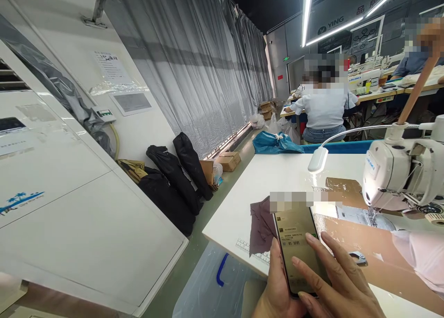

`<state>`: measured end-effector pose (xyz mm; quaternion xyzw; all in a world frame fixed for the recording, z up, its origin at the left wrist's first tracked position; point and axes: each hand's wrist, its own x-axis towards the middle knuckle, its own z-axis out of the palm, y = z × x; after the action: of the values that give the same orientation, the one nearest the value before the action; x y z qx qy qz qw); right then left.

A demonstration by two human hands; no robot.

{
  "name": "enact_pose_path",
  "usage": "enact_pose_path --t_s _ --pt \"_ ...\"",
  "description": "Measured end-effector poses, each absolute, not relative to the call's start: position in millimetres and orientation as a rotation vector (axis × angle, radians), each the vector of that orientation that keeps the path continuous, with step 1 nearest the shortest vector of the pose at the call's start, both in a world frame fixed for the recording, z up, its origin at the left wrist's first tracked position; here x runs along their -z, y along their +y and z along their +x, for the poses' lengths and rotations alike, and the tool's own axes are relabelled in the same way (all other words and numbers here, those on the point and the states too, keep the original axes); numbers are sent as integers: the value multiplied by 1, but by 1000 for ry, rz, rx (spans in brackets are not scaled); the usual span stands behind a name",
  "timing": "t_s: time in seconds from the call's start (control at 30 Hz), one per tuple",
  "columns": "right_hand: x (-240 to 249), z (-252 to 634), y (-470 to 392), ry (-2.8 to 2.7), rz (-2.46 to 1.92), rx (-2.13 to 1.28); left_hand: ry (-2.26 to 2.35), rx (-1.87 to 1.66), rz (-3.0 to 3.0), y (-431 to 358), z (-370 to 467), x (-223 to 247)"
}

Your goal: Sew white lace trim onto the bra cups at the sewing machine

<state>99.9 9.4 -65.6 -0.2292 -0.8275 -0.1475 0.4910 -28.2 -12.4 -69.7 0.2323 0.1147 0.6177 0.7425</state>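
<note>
A smartphone (294,258) with a lit chat screen is tilted over the front edge of the white sewing table. My left hand (277,285) grips it from below and along its left side, the thumb lying at the edge. Over the screen, my right hand (342,281) has its fingers spread, with fingertips on or just above the glass; I cannot tell which. Behind the phone lies a piece of dark purple-brown fabric (260,230). Small thread snips (359,258) rest beyond my right fingers, and pale pink fabric (421,258) lies at the right.
A sewing machine (385,170) with a small lamp (317,160) stands at the right. Below the table's left corner is a translucent plastic bin (204,281). Black wrapped rolls (169,193) lean against a white cabinet (86,235). A co-worker (321,105) sits ahead, back turned.
</note>
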Motion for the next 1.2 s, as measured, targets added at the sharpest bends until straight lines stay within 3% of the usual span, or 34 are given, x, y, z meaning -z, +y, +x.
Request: enact_pose_path --t_s 1.2 --pt "70 103 10 -2009 -587 335 217 -1303 540 -15 -30 59"
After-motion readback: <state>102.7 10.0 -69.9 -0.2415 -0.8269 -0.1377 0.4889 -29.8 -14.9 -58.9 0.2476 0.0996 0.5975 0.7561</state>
